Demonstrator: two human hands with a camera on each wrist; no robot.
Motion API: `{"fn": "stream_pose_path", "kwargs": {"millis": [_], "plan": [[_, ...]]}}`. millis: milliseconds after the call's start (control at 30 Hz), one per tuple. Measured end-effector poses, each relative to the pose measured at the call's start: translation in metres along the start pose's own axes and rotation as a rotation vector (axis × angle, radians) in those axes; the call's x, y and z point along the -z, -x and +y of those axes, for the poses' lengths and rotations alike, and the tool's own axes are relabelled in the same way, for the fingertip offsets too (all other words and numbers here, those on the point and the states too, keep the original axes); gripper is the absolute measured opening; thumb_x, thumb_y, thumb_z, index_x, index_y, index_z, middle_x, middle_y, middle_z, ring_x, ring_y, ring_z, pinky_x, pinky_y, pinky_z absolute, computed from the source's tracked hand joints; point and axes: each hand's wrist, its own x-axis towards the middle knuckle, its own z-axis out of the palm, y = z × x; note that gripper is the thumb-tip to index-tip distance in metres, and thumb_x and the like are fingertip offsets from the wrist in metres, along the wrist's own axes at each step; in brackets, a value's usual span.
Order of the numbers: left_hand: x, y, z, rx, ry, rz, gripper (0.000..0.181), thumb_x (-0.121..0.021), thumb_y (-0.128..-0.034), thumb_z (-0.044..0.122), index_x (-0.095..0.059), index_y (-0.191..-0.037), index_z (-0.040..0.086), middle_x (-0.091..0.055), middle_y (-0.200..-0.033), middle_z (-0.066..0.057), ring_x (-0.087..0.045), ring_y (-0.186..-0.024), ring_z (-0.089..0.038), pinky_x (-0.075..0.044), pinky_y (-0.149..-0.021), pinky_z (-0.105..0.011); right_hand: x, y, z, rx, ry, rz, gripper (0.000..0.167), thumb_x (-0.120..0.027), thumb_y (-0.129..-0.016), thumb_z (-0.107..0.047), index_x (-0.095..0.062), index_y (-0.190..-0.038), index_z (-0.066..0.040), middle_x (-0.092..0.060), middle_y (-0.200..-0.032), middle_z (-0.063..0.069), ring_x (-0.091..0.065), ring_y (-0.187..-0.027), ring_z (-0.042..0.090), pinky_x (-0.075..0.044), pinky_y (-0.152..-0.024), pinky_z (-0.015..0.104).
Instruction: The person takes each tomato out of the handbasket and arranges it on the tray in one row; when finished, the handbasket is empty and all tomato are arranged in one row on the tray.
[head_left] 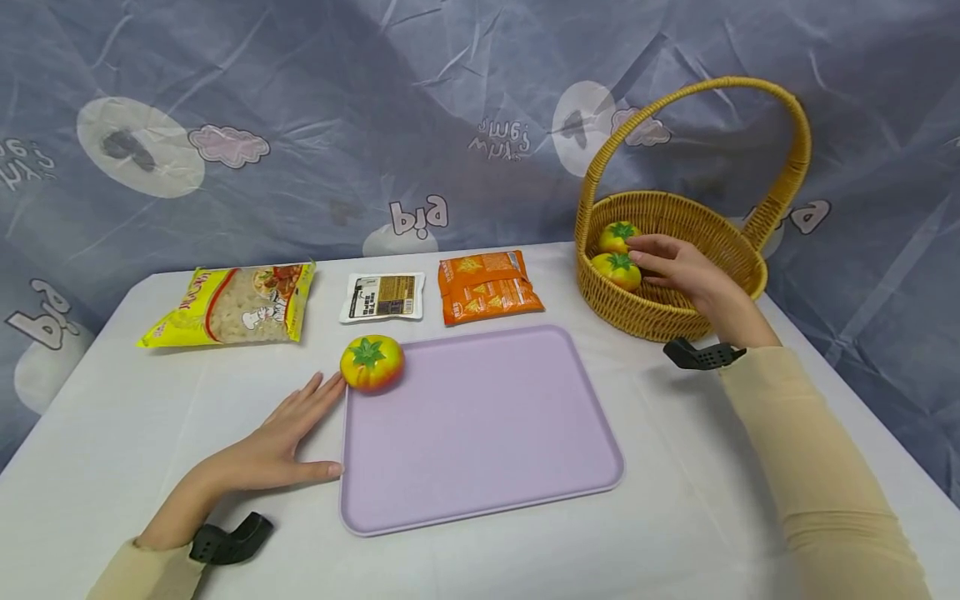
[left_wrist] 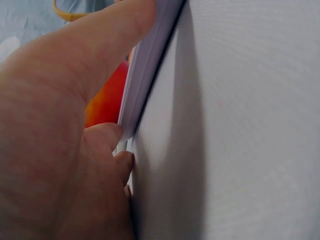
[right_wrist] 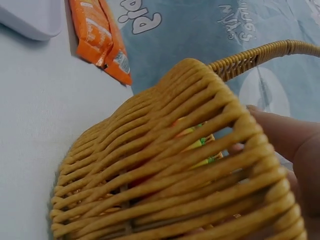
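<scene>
A yellow-red tomato (head_left: 372,363) with a green leafy top sits on the far-left corner of a lilac tray (head_left: 480,417). My left hand (head_left: 277,450) lies beside that corner, fingers spread, with thumb and fingertips touching the tray's left edge; the left wrist view shows them along the rim (left_wrist: 145,70). At the right, my right hand (head_left: 686,271) reaches into a wicker basket (head_left: 660,321), its fingertips at the nearer of two tomatoes (head_left: 617,271); another tomato (head_left: 617,237) lies behind. Wickerwork (right_wrist: 165,150) mostly hides the fingers in the right wrist view.
Along the table's back lie a yellow food bag (head_left: 251,308), a small white packet (head_left: 384,297) and an orange snack packet (head_left: 487,287). The basket's tall handle (head_left: 720,83) arches above its rim. Patterned grey-blue cloth (head_left: 300,208) hangs behind the white table.
</scene>
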Motion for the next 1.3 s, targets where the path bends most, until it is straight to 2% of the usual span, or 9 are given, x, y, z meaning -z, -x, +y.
{"fn": "stream_pose_path", "kwargs": {"millis": [267,400,467,633,700,867,1100,1167,1300], "plan": [[-0.012,0.009,-0.001,0.021,0.026,-0.009,0.097,-0.07,-0.0792,0.048,-0.012,-0.152,0.019,-0.007,-0.155,-0.008,0.006,-0.139,-0.033,-0.003,-0.104,-0.06,-0.007,-0.007,0.01,0.015,0.269,-0.126,0.062,-0.057,-0.093,-0.036,-0.037,-0.14,-0.001,-0.035,-0.138,0.022,-0.034,-0.121,0.036,-0.032,-0.098,0.051],[-0.013,0.01,0.0,0.024,0.027,0.003,0.097,-0.07,-0.0789,0.048,-0.013,-0.152,0.019,-0.008,-0.155,-0.009,0.005,-0.139,-0.033,-0.003,-0.104,-0.06,-0.01,-0.012,0.01,0.03,0.337,-0.167,0.062,-0.058,-0.094,-0.032,-0.033,-0.141,-0.001,-0.035,-0.135,0.027,-0.038,-0.115,0.038,-0.038,-0.091,0.049],[-0.012,0.009,0.0,0.019,0.022,0.009,0.097,-0.07,-0.079,0.048,-0.012,-0.152,0.019,-0.008,-0.155,-0.009,0.005,-0.139,-0.033,-0.003,-0.105,-0.06,-0.01,-0.015,0.009,0.047,0.369,-0.194,0.063,-0.057,-0.094,-0.03,-0.029,-0.143,0.0,-0.03,-0.137,0.031,-0.036,-0.115,0.04,-0.037,-0.089,0.05],[-0.01,0.007,-0.002,-0.01,0.004,0.03,0.099,-0.072,-0.0774,0.046,-0.014,-0.151,0.015,-0.009,-0.155,-0.009,0.003,-0.139,-0.034,-0.004,-0.105,-0.059,-0.008,-0.019,0.005,0.084,0.429,-0.236,0.066,-0.057,-0.095,-0.026,-0.023,-0.145,0.002,-0.017,-0.143,0.034,-0.02,-0.128,0.047,-0.025,-0.098,0.059],[-0.01,0.006,-0.002,-0.012,0.004,0.027,0.1,-0.072,-0.0768,0.047,-0.014,-0.151,0.014,-0.009,-0.155,-0.008,0.003,-0.139,-0.034,-0.004,-0.105,-0.059,-0.008,-0.018,0.004,0.081,0.447,-0.218,0.068,-0.059,-0.093,-0.028,-0.024,-0.145,0.001,-0.019,-0.143,0.034,-0.018,-0.13,0.048,-0.022,-0.099,0.061],[-0.009,0.001,-0.002,-0.004,0.002,0.007,0.1,-0.071,-0.0772,0.049,-0.013,-0.152,0.016,-0.008,-0.155,-0.008,0.004,-0.139,-0.032,-0.004,-0.105,-0.059,-0.003,-0.006,0.0,0.082,0.491,-0.106,0.074,-0.063,-0.089,-0.036,-0.027,-0.144,-0.002,-0.029,-0.137,0.032,-0.03,-0.121,0.045,-0.028,-0.097,0.06],[-0.001,-0.002,0.0,-0.017,-0.035,0.022,0.099,-0.07,-0.0782,0.049,-0.013,-0.151,0.014,-0.009,-0.155,-0.012,0.003,-0.139,-0.035,-0.005,-0.104,-0.061,0.002,0.017,-0.026,0.151,0.43,0.003,0.073,-0.065,-0.088,-0.036,-0.029,-0.145,-0.01,-0.034,-0.134,0.024,-0.037,-0.112,0.039,-0.032,-0.095,0.053],[0.0,-0.002,0.0,-0.013,-0.031,0.018,0.099,-0.07,-0.0784,0.049,-0.012,-0.152,0.014,-0.008,-0.155,-0.012,0.004,-0.139,-0.034,-0.005,-0.104,-0.061,0.0,0.025,-0.032,0.174,0.419,0.019,0.072,-0.065,-0.088,-0.034,-0.029,-0.146,-0.012,-0.035,-0.134,0.021,-0.038,-0.112,0.038,-0.034,-0.092,0.049],[-0.001,-0.002,0.0,-0.014,-0.022,0.018,0.099,-0.069,-0.0787,0.049,-0.012,-0.152,0.014,-0.008,-0.155,-0.012,0.004,-0.139,-0.035,-0.004,-0.104,-0.062,-0.01,0.039,-0.044,0.238,0.4,0.044,0.069,-0.065,-0.089,-0.029,-0.03,-0.146,-0.015,-0.038,-0.133,0.018,-0.042,-0.111,0.037,-0.04,-0.085,0.029]]}}
